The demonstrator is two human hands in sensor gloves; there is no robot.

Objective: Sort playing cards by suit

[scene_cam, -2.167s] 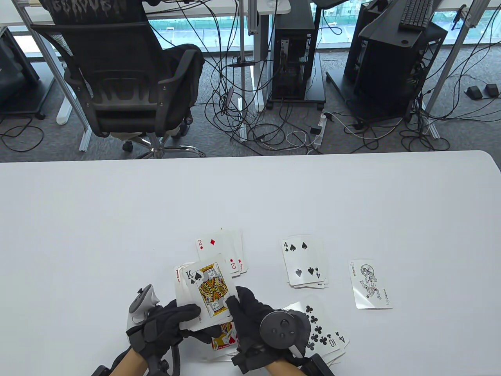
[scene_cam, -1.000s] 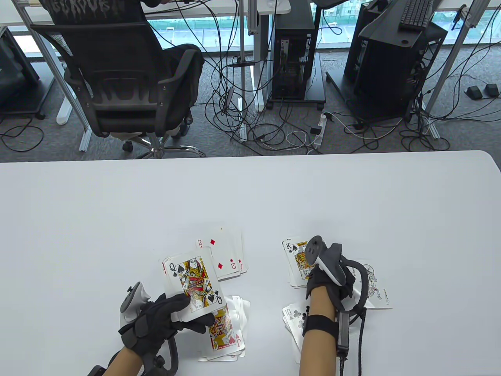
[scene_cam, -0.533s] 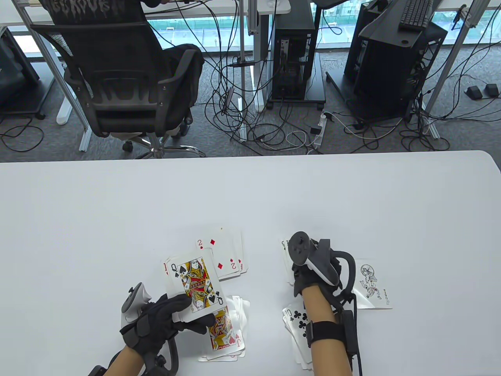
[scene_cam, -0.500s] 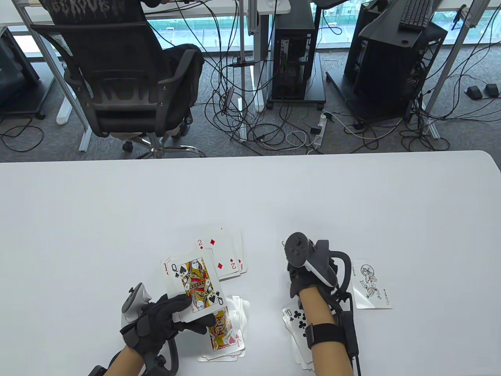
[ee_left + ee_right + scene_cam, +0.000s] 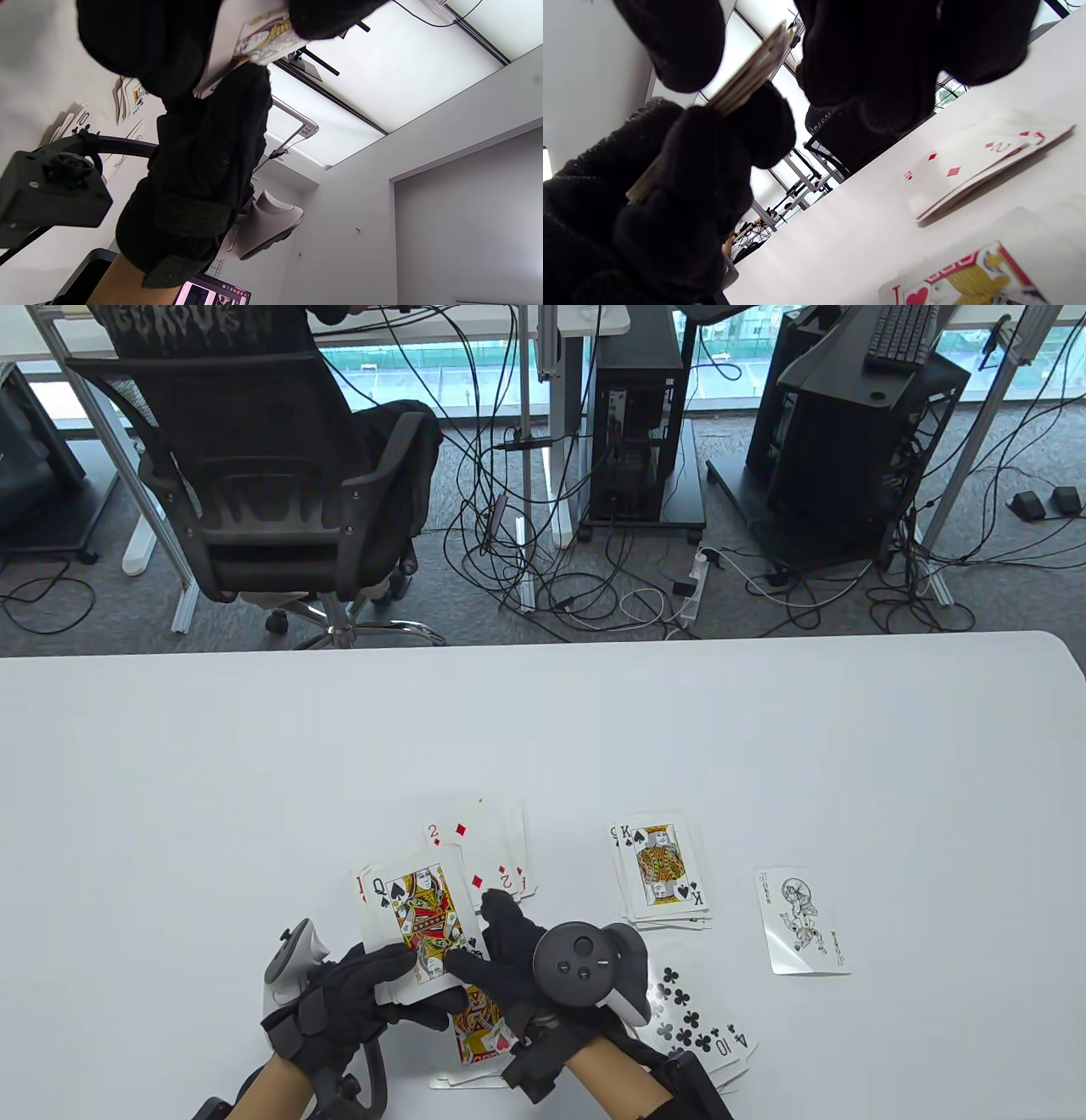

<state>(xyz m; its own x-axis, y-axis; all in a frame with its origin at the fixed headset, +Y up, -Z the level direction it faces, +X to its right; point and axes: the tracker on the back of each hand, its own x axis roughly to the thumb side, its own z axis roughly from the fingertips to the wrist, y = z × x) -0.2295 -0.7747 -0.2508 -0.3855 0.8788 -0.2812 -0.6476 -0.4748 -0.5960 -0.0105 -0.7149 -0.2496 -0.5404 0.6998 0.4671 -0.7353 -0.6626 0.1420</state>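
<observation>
My left hand [image 5: 356,1001] grips the deck [image 5: 407,933] face up above the table's near edge, with the queen of spades [image 5: 422,918] on top. My right hand [image 5: 499,943] has its thumb on the queen's lower right corner and its fingers at the deck's right edge, pinching it. From the right wrist the deck's edge [image 5: 746,76] shows between thumb and fingers. On the table lie the spade pile topped by the king of spades [image 5: 662,867], the two of diamonds pile [image 5: 485,848], the jack of hearts pile [image 5: 477,1037] and the ten of clubs pile [image 5: 700,1027].
A joker [image 5: 802,920] lies alone to the right of the spade pile. The white table [image 5: 254,780] stretches far behind and to both sides of the cards. Beyond its far edge stand an office chair [image 5: 254,466] and cabled computer towers.
My right hand left the king of spades on the spade pile, drew back to the left and now pinches the queen of spades on the deck. The left hand stayed put.
</observation>
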